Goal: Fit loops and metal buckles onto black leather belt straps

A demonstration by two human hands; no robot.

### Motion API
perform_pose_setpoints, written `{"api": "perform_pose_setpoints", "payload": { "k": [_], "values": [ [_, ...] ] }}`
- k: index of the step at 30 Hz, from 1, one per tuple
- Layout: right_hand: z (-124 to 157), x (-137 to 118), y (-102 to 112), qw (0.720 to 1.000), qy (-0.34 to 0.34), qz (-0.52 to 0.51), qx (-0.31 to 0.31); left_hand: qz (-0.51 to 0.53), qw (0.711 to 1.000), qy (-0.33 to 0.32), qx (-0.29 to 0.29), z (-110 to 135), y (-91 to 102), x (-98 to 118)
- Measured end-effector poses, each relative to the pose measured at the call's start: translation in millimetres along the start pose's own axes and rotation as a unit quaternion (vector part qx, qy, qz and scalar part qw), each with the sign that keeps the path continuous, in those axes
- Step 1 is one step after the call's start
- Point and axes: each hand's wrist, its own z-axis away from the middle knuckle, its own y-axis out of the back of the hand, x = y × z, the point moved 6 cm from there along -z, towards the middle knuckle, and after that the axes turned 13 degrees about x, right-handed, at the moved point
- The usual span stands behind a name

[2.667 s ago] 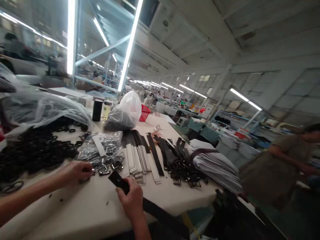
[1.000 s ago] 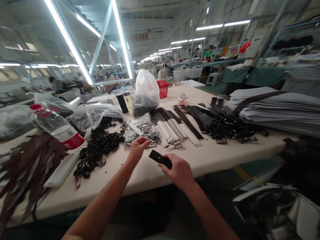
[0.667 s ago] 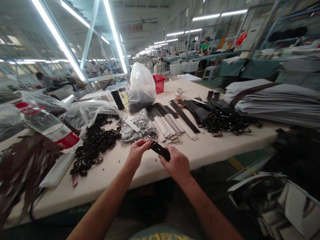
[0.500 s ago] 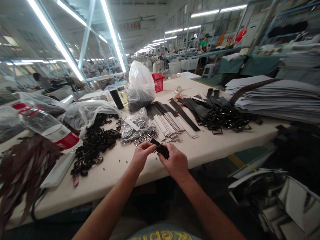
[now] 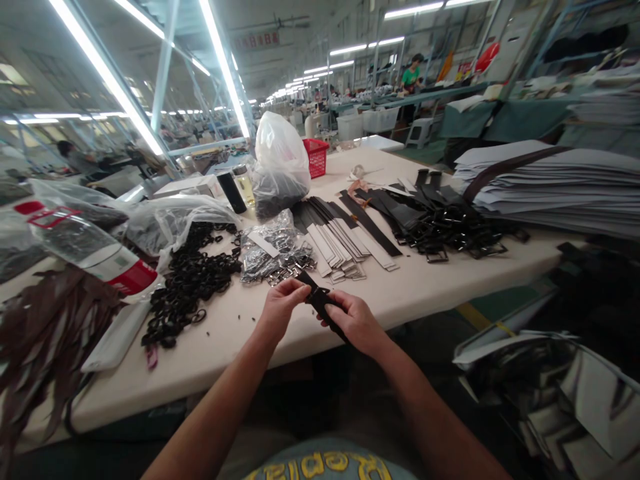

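Between my two hands, just over the table's near edge, is a black strap point(image 5: 320, 301) with what looks like a small buckle partway along it. My left hand point(image 5: 283, 307) pinches it near the buckle, thumb against fingers. Lower down, my right hand point(image 5: 356, 320) grips the strap with the thumb on top, and a length hangs below toward my lap. Just beyond lie a clear bag of metal buckles point(image 5: 273, 247) and a fanned row of black and white strips point(image 5: 330, 243). To the left is a heap of black loops point(image 5: 195, 287).
Finished-looking black straps with buckles point(image 5: 445, 223) lie at the right, beside a tall stack of white sheets point(image 5: 545, 180). A large bottle point(image 5: 95, 250) and brown strips point(image 5: 50, 333) are at the left. A filled plastic bag point(image 5: 281, 167) and red basket point(image 5: 316, 157) stand behind.
My right hand has slid down and right along the strap, so more of it shows between and below my hands. The camera view has shifted slightly.
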Motion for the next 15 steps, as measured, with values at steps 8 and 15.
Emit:
{"api": "perform_pose_setpoints", "payload": {
  "k": [8, 15],
  "values": [
    [0.7, 1.7, -9.4, 0.995, 0.02, -0.07, 0.064, 0.017, 1.0, -0.005, 0.001, 12.3, -13.2, -9.9],
    [3.9, -2.1, -9.1, 0.994, 0.037, -0.067, 0.077, 0.079, 0.996, -0.021, 0.033, 11.9, -14.0, -9.5]
  ]
}}
